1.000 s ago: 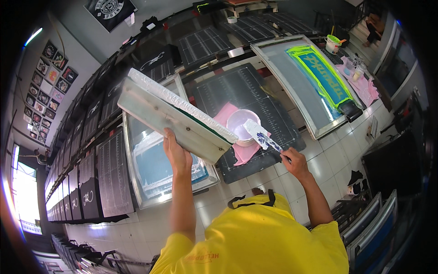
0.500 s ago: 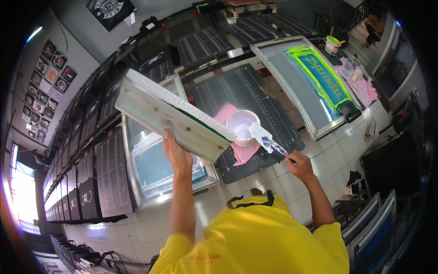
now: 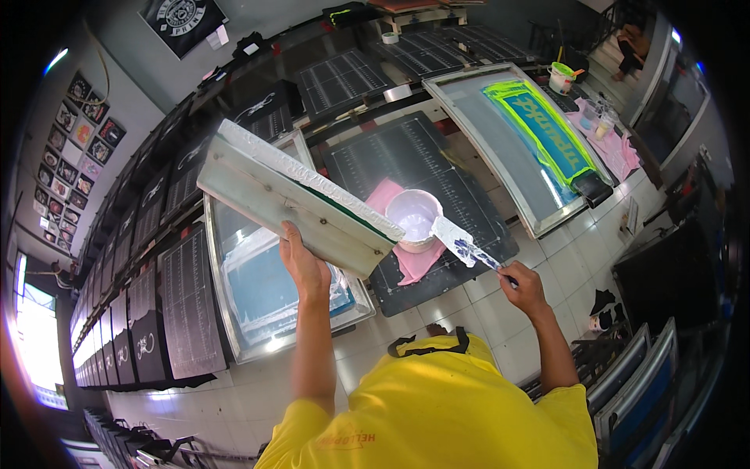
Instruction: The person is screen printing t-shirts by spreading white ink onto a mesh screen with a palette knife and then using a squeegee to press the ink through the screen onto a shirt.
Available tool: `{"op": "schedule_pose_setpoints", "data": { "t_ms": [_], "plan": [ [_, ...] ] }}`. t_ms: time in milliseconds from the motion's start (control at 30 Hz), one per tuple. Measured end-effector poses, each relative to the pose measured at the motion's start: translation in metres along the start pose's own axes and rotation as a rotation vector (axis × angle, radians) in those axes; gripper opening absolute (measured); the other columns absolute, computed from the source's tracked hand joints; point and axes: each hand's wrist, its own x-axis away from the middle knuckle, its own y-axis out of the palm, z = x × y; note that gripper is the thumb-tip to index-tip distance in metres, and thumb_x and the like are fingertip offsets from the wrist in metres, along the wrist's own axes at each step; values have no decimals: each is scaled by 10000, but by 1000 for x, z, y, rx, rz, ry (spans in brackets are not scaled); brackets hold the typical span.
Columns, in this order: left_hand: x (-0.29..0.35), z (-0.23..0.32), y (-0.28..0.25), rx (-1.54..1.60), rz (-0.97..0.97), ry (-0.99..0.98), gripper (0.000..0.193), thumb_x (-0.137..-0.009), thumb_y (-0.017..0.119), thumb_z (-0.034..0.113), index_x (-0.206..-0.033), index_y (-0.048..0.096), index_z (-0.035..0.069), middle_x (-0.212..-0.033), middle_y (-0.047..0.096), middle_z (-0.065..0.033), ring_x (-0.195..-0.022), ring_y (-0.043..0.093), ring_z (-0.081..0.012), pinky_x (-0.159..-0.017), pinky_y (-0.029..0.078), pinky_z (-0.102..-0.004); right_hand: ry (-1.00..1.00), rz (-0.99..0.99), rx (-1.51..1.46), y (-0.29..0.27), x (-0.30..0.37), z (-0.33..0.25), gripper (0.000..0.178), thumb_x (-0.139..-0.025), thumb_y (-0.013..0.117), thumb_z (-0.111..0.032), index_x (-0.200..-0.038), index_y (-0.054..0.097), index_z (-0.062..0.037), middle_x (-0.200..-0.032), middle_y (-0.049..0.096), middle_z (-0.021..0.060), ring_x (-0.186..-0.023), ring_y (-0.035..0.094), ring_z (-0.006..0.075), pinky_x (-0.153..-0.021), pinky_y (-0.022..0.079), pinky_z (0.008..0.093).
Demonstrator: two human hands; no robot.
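My left hand [image 3: 306,264] is closed round the lower edge of a wide screen-printing squeegee [image 3: 293,205], held tilted with white ink along its blade edge. In my right hand [image 3: 525,287] is the handle of a spatula [image 3: 466,243], its flat blade smeared with white ink. The blade's tip is at the right rim of a white tub [image 3: 414,215]; whether it touches the rim I cannot tell. White ink coats the tub's inside. A pink cloth [image 3: 418,266] lies under the tub on a black printing board [image 3: 367,155].
Left of the board, partly behind the squeegee, lies a framed screen [image 3: 266,301] with white ink on it. Another framed screen [image 3: 512,156] at the right carries bright green ink and a black-handled squeegee [image 3: 591,189]. Beyond it stand an ink bucket [image 3: 561,78] and pink cloth [image 3: 613,148].
The spatula and my right hand have shifted slightly right and down, away from the tub's middle. My left hand and the wide squeegee have stayed nearly still.
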Motion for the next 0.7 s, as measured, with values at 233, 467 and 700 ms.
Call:
{"op": "schedule_pose_setpoints", "data": {
  "t_ms": [233, 467, 700],
  "plan": [
    [0, 1, 0, 12, -3, -18, 519, -1020, 482, 306, -1379, 362, -49, -1334, 484, -141, -1200, 487, -232, -1035, 389, -355, 6, -14, 24, -25, -6, -11, 122, -777, 687, -2, -893, 653, -15, -793, 642, 117, -666, 651, 273, -581, 513, 322],
    [2, 3, -3, 31, -1, -7, 518, -1020, 486, 295, -1384, 358, -51, -1341, 482, -139, -1205, 484, -229, -1034, 388, -352, 98, 27, -67, -37, -24, -12, 96, -814, 671, -11, -905, 645, 4, -751, 642, 88, -627, 627, 166, -560, 479, 272],
    [5, 3, -5, 13, 40, 20, 478, -1018, 493, 280, -1337, 402, -64, -1298, 520, -147, -1162, 520, -227, -1002, 418, -351, 447, -32, -661, 12, -58, -19, 94, -912, 592, -75, -976, 604, -7, -691, 642, 45, -545, 518, 49, -473, 366, 211]
  ]
}}
